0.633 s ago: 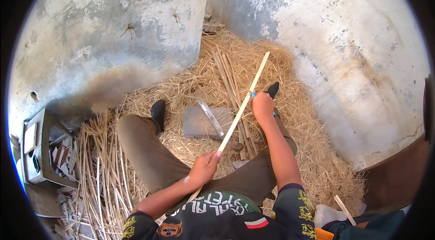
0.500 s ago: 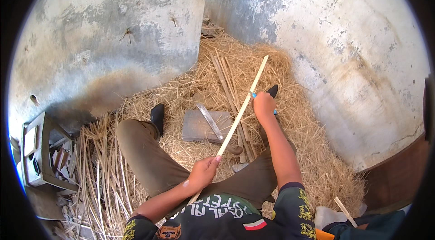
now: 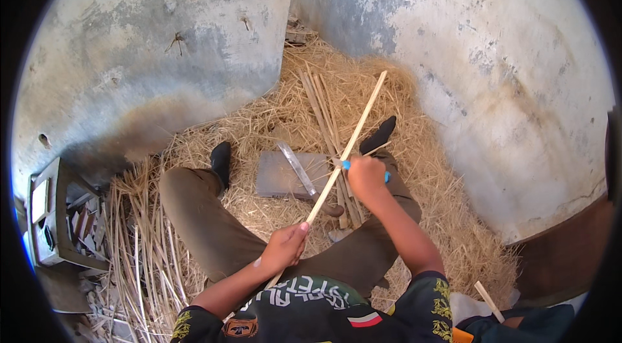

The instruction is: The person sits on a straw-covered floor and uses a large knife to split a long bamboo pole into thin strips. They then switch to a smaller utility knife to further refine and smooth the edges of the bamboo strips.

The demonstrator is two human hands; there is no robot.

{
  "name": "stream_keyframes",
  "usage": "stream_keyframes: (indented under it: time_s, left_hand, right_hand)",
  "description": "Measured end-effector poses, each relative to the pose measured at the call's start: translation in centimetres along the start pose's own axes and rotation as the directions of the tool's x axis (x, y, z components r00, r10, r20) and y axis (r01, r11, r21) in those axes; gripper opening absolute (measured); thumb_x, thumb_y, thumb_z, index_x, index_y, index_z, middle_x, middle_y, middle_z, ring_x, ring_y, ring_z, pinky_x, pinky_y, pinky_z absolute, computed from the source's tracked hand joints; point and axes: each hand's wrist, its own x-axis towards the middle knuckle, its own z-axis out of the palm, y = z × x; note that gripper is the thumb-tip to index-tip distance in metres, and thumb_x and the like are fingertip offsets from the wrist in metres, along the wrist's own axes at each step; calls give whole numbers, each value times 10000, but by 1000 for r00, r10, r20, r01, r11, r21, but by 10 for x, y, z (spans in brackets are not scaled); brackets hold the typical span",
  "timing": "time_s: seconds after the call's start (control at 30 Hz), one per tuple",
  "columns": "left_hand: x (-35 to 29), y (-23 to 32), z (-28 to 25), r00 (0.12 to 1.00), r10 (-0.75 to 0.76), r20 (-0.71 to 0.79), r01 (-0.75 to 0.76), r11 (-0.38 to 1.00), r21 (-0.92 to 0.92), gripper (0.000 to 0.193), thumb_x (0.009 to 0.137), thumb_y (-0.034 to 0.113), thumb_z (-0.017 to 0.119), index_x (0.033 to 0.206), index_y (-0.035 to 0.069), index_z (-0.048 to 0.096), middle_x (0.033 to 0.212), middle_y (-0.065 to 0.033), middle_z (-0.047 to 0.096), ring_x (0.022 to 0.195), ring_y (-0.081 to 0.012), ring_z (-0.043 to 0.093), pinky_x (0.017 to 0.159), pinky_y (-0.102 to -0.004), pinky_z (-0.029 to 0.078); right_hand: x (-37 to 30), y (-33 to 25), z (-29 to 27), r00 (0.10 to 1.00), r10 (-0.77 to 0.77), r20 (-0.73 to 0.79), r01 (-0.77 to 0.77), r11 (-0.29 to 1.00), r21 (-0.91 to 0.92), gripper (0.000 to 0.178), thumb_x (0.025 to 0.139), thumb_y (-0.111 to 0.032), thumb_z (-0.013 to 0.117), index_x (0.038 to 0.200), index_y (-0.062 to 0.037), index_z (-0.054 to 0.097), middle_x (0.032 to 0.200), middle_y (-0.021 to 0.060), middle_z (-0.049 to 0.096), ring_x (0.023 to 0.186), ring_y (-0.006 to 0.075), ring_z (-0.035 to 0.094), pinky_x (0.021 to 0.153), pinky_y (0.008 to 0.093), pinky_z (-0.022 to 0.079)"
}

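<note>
A long pale wooden strip, which looks like bamboo (image 3: 363,119), slants from my lap up towards the far right. My left hand (image 3: 285,244) is closed round its lower part, near my waist. My right hand (image 3: 367,178) is wrapped round a small blue-handled knife (image 3: 346,165), its short blade against the strip around midway. A thin sliver (image 3: 387,147) shows just above my right fist. Between my legs a larger knife (image 3: 296,167) with a brown curved handle lies across a grey flat block (image 3: 272,175), left of the strip.
Straw-like shavings (image 3: 447,204) cover the floor, with several thin sticks (image 3: 322,106) ahead and more (image 3: 146,259) at my left. A small wooden stand (image 3: 58,249) is far left. Peeling walls (image 3: 492,84) close the back. Another person's dark sleeve (image 3: 551,323) and a pale stick (image 3: 487,301) show lower right.
My right hand and the knife have slid down the strip, towards me. A thin sliver now shows beside that hand. The left hand keeps nearly the same place on the strip.
</note>
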Motion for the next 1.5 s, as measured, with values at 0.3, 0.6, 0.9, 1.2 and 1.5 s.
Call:
stream_keyframes:
  time_s: [0.3,0.6,0.9,1.2,1.5]
  left_hand:
    - [-9,7,12,997,6,72,-9,999,39,388,1123,427,420,932,102,509,603,40,446,441,-65,393,428,-237,373]
    - [-5,-12,18,998,48,-40,-40,980,197,412,1107,400,490,871,68,546,602,36,462,445,-63,402,419,-258,341]
    - [1,-2,6,997,49,-57,-39,987,158,434,1108,427,472,873,71,550,604,36,459,461,-65,410,427,-261,352]
    - [8,-18,10,993,81,-89,-46,938,342,451,1109,430,457,854,70,550,607,30,463,469,-67,406,435,-275,357]
    - [12,-23,1,980,168,-108,-115,916,383,425,1111,436,452,873,97,545,604,52,424,457,-52,364,414,-245,321]
  right_hand:
    - [52,47,-47,965,258,-45,-257,966,23,126,866,-82,664,842,-7,763,816,221,735,813,394,752,712,484,605]
    - [45,73,-2,928,354,-116,-344,934,97,155,889,-140,690,819,-18,756,755,204,721,716,360,742,625,470,602]
    - [-7,19,9,998,-57,-36,56,998,-5,120,836,-117,682,805,-23,750,747,209,720,701,367,742,620,502,590]
    - [67,88,10,931,361,50,-357,931,-76,178,906,-135,673,844,6,763,811,199,748,788,345,761,653,459,611]
    - [109,86,40,913,407,13,-406,912,-55,152,902,-109,682,806,-3,733,785,174,743,715,321,743,555,441,566]
